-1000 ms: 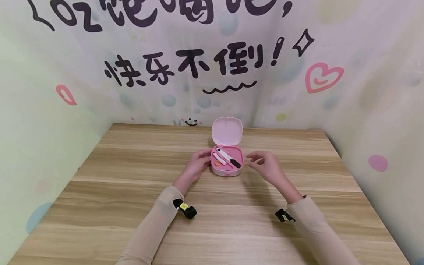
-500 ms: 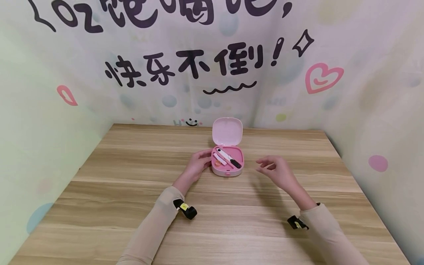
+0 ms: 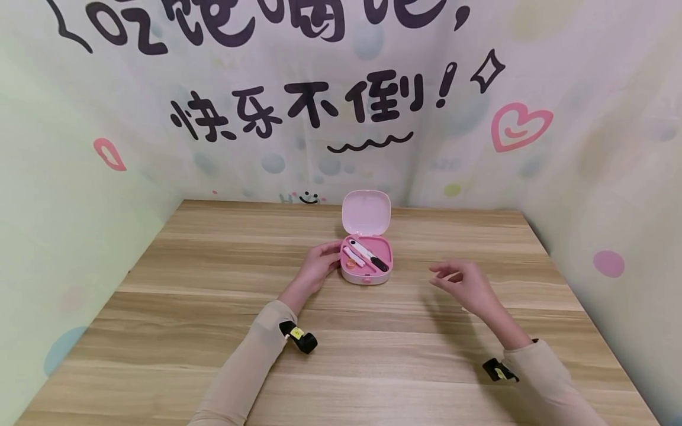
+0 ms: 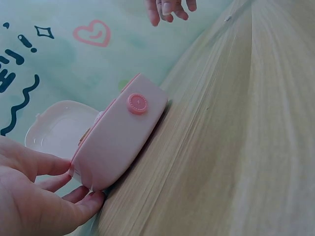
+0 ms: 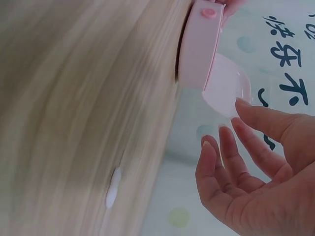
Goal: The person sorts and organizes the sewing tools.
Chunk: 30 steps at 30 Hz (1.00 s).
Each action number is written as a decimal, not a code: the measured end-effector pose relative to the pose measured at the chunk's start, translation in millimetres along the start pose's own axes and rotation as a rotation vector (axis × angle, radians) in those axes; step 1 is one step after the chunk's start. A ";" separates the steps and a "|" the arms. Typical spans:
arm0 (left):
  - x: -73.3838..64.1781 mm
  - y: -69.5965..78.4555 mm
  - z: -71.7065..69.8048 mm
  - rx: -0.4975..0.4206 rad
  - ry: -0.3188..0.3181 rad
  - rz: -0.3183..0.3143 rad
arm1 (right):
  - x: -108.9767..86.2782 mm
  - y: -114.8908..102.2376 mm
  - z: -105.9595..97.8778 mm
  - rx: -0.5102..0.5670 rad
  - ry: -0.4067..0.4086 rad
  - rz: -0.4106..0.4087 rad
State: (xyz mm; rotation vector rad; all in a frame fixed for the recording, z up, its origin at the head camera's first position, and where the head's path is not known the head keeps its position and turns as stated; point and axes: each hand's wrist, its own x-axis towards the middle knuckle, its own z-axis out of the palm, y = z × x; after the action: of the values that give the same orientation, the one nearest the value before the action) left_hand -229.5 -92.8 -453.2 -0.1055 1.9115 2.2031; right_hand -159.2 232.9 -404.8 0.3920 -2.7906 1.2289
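Note:
A small pink and white case (image 3: pixel 366 278) stands on the table with its lid (image 3: pixel 366 212) raised at the back. In its pink tray lie a white stick-like tool with a black end (image 3: pixel 369 255), a short white piece (image 3: pixel 353 257) and a small orange round thing (image 3: pixel 350 263). My left hand (image 3: pixel 315 266) touches the left side of the case with its fingertips. To the right, apart from the case, my right hand (image 3: pixel 466 285) hovers over the table. Its fingers are loosely bent, thumb and index tips close together, and nothing shows between them in the right wrist view.
On the wooden table (image 3: pixel 213 260), a small white elongated piece (image 5: pixel 113 188) lies below the right hand. Behind the table hangs a printed cloth (image 3: pixel 256 165) with black characters and a pink heart. Cloth also hangs at both sides.
My right hand has drawn away from the right side of the case, moving right and slightly towards me. The left hand and the case have stayed in place.

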 end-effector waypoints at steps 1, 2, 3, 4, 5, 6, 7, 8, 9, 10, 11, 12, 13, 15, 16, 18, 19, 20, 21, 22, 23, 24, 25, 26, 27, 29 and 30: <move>0.2 -0.3 0.1 0.003 0.003 -0.001 | -1.5 1.4 -1.4 0.000 -0.001 0.007; 0.1 -0.4 0.1 0.004 0.004 0.000 | -3.4 2.4 -3.1 -0.001 -0.005 0.015; 0.1 -0.7 0.2 0.005 0.005 0.000 | -5.1 3.5 -4.6 0.000 -0.006 0.020; 0.1 -0.8 0.2 0.006 0.006 0.000 | -6.6 4.8 -5.9 -0.001 -0.006 0.023; 0.0 -0.8 0.2 0.007 0.007 0.001 | -8.0 6.1 -7.2 -0.001 -0.005 0.025; 0.0 -0.9 0.2 0.007 0.008 0.001 | -9.3 7.4 -8.3 -0.002 -0.005 0.026; 0.0 -1.0 0.1 0.008 0.008 0.001 | -10.7 8.6 -9.4 -0.004 -0.006 0.027; -0.1 -1.0 0.1 0.009 0.008 0.004 | -11.9 9.9 -10.5 -0.005 -0.007 0.026; -0.1 -1.0 0.1 0.009 0.009 0.003 | -12.8 11.7 -11.6 -0.008 -0.006 0.022; -0.2 -0.8 0.2 0.009 0.010 0.003 | -13.9 13.3 -12.4 -0.010 -0.007 0.023; -0.4 -0.6 0.3 0.009 0.011 0.003 | -15.2 14.9 -13.3 -0.013 -0.011 0.027; -0.5 -0.5 0.4 0.008 0.013 0.002 | -16.2 16.7 -14.4 -0.019 -0.014 0.030; -0.7 -0.4 0.5 0.008 0.014 0.002 | -17.7 18.5 -15.3 -0.020 -0.016 0.036; -1.1 -0.2 0.6 0.006 0.016 0.000 | -20.2 22.3 -17.3 -0.022 -0.019 0.048; -1.1 -0.2 0.8 0.006 0.016 0.000 | -21.9 23.9 -18.2 -0.028 -0.018 0.056; -0.9 -0.4 1.0 0.006 0.018 -0.002 | -24.5 27.9 -20.4 -0.041 -0.017 0.064; -0.8 -0.5 1.1 0.005 0.018 -0.002 | -25.9 29.8 -21.3 -0.046 -0.015 0.069; -0.6 -0.5 1.1 0.005 0.018 -0.002 | -27.2 31.7 -22.4 -0.055 -0.016 0.075; -0.5 -0.6 1.2 0.006 0.018 -0.002 | -28.2 33.7 -23.6 -0.065 -0.017 0.076; -0.4 -0.6 1.2 0.006 0.019 -0.002 | -29.4 35.7 -24.6 -0.074 -0.018 0.079; -0.5 -0.5 1.2 0.006 0.018 -0.002 | -30.3 38.3 -25.7 -0.077 -0.022 0.083; -0.7 -0.4 1.2 0.005 0.017 -0.001 | -31.5 40.6 -26.8 -0.078 -0.026 0.091; -0.9 -0.2 1.2 0.003 0.016 -0.001 | -33.0 43.0 -27.6 -0.080 -0.030 0.102; -1.2 0.0 1.2 0.004 0.017 -0.002 | -34.2 45.7 -28.6 -0.083 -0.035 0.109; -1.3 0.1 1.2 0.006 0.016 -0.001 | -35.2 48.2 -29.6 -0.083 -0.040 0.113; -1.6 0.4 1.6 0.006 0.014 -0.002 | -38.0 52.8 -31.5 -0.082 -0.050 0.131; -1.6 0.7 1.9 0.004 0.013 -0.003 | -38.9 54.7 -32.7 -0.080 -0.056 0.136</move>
State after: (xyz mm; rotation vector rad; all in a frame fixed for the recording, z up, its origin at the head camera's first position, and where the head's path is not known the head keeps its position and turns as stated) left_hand -228.0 -91.3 -451.9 -0.1225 1.9217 2.2020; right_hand -137.1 300.3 -428.2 0.2386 -2.9471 1.1425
